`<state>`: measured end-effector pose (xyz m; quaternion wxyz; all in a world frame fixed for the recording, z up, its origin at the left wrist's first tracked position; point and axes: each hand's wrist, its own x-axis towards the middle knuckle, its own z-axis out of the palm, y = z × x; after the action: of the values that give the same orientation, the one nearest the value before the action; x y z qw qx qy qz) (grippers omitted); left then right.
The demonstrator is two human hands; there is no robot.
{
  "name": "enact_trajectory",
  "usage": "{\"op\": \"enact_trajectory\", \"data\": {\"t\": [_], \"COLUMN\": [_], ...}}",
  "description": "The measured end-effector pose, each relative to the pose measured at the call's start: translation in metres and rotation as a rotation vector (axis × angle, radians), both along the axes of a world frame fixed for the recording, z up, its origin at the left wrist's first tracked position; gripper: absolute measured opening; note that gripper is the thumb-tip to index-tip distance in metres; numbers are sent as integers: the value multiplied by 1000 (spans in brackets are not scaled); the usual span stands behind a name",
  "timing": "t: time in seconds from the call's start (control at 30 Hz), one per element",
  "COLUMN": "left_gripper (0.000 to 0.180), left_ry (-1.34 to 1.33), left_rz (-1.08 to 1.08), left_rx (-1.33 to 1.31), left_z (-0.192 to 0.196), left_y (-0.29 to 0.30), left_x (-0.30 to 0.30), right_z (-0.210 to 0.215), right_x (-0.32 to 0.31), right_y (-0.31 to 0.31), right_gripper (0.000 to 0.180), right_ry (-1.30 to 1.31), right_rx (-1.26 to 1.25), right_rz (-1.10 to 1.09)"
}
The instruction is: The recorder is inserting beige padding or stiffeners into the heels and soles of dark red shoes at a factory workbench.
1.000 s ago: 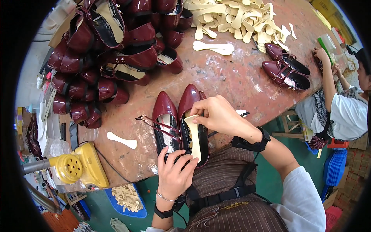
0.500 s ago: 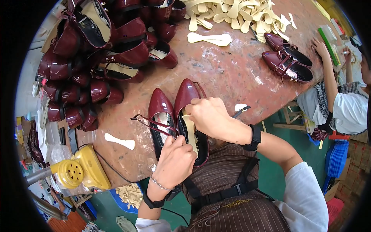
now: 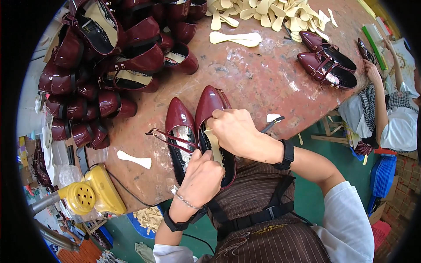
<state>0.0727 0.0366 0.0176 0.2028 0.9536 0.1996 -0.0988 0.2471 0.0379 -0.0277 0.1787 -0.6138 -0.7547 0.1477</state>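
Observation:
A pair of glossy burgundy pointed shoes lies at the table's near edge, toes pointing away from me. Inside the right-hand shoe (image 3: 211,100) is a cream insole (image 3: 213,142), narrow at its waist. My right hand (image 3: 239,133) is closed on its front part at the shoe's opening, fingertips hidden inside. Closed over the insole's rear part, my left hand (image 3: 201,177) leans across the inner sides of both shoes; its fingertips are largely covered. The left-hand shoe (image 3: 179,115) shows a pale lining, and its buckled strap (image 3: 164,136) sticks out to the left.
Burgundy shoes (image 3: 142,59) are heaped at the left, beside a loose insole (image 3: 134,159) and a yellow lamp-like device (image 3: 98,190). Cream insoles (image 3: 280,15) pile up at the back. Another shoe pair (image 3: 326,65) stands at the right, near a co-worker's hand (image 3: 372,72).
My left hand has shifted slightly over the insole and covers more of its rear part. My right hand stays nearly in place. At the right, a dark shoe now shows by the co-worker's hand.

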Motion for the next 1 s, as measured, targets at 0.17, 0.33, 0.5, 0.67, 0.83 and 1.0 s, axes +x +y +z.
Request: {"op": "enact_trajectory", "data": {"t": [0.17, 0.33, 0.5, 0.67, 0.83, 1.0], "left_gripper": [13, 29, 36, 51, 54, 53], "left_ry": [38, 10, -4, -138, -71, -7], "left_rz": [41, 145, 216, 254, 242, 224], "left_rx": [-7, -36, -78, -15, -17, 34], "left_z": [4, 11, 20, 15, 13, 19], "left_y": [-5, -17, -33, -42, -45, -46], "left_x": [0, -1, -6, -11, -6, -3], "right_z": [-2, -2, -2, -2, -3, 10], "right_x": [-4, -4, -5, -13, -13, 1], "right_y": [-1, -2, -2, -5, -11, -6], "right_gripper": [14, 16, 18, 20, 11, 11], "right_ry": [-10, -38, -41, -99, -261, -184], "right_rx": [9, 5, 25, 105, 114, 56], "right_rz": [-2, 0, -7, -31, 48, 120]}}
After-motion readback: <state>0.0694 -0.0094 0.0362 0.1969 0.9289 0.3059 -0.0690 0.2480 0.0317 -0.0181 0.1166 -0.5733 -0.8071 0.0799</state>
